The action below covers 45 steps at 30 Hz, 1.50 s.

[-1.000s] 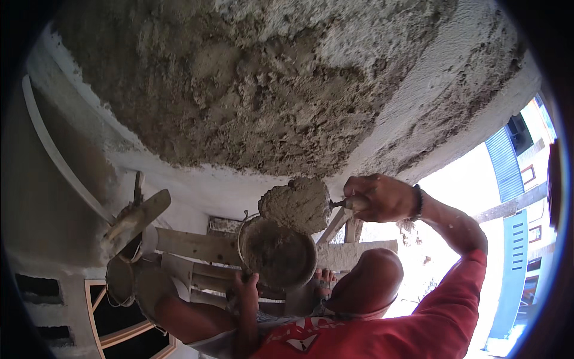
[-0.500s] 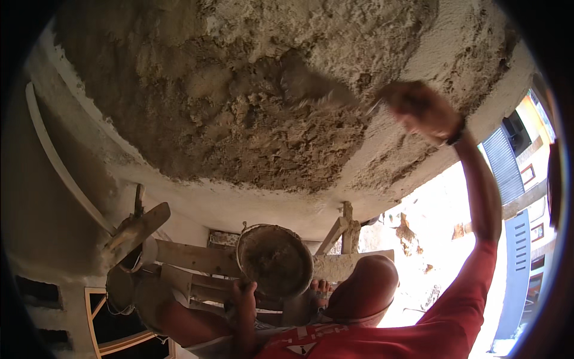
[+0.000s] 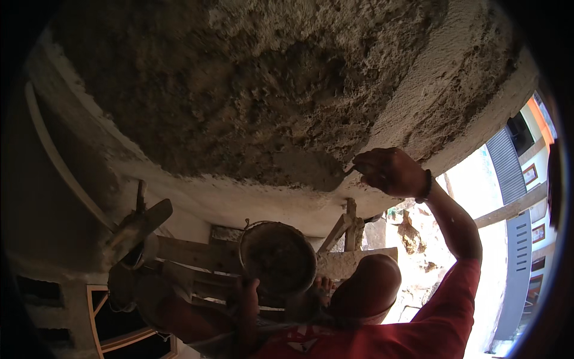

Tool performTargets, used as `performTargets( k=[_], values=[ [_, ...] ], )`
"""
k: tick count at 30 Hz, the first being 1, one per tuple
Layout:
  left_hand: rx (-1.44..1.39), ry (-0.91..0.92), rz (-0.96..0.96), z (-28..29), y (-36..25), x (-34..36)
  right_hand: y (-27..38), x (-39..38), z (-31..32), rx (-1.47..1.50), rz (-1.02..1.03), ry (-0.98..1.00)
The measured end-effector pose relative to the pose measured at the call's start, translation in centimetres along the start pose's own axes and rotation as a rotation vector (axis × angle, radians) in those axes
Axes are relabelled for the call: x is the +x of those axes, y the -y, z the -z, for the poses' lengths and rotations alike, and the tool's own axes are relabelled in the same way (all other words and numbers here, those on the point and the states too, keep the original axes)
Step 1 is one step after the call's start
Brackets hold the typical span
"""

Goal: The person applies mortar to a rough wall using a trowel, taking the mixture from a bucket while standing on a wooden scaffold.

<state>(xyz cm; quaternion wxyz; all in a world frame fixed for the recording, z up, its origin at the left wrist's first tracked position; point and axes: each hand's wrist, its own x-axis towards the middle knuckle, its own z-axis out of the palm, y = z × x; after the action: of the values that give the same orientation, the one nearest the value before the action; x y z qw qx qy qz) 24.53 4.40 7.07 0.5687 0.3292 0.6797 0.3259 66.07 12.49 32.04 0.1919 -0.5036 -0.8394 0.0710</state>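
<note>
- Up against the plastered ceiling (image 3: 269,90), the right hand (image 3: 391,172) grips a trowel (image 3: 317,170), fingers closed round its handle.
- Below, the left hand (image 3: 246,299) holds a mortar bucket (image 3: 278,257); finger spread unclear.
- Wooden planks (image 3: 191,254) lie beside the bucket.

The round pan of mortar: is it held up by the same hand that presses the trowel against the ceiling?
No. The left hand holds the pan; the right hand works at the plaster.

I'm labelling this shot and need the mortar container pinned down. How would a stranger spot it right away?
Start from the rough grey plastered ceiling filling the top of the view, then drop to the pale wooden planks below. The bucket sits just in front of them, held up by the left hand. It is the only round, open-mouthed thing there, its inside caked with grey mortar.
</note>
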Motion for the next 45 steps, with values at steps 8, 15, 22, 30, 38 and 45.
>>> performTargets(
  k=[8,15,22,30,38,45],
  values=[
    [0.02,0.075,-0.031,0.6,0.3,0.3,-4.4,1.8,1.0,-0.196,0.013,-0.107],
    [-0.059,-0.052,0.084,0.4,0.3,0.2,-2.9,0.7,6.4,-0.015,-0.229,-0.172],
    [0.028,-0.055,0.084,0.0,-0.5,-0.1,-3.4,-1.4,10.9,-0.106,-0.184,-0.254],
    [-0.047,-0.051,0.011,0.6,2.0,1.1,-1.0,-1.5,14.3,-0.424,-0.113,-0.305],
    [-0.094,-0.055,-0.035,0.1,1.5,0.5,5.1,0.6,14.7,-0.586,-0.087,-0.289],
    [-0.005,-0.095,-0.028,0.2,-0.6,-1.1,12.1,8.0,11.7,-0.09,0.448,-0.024]
  ],
)
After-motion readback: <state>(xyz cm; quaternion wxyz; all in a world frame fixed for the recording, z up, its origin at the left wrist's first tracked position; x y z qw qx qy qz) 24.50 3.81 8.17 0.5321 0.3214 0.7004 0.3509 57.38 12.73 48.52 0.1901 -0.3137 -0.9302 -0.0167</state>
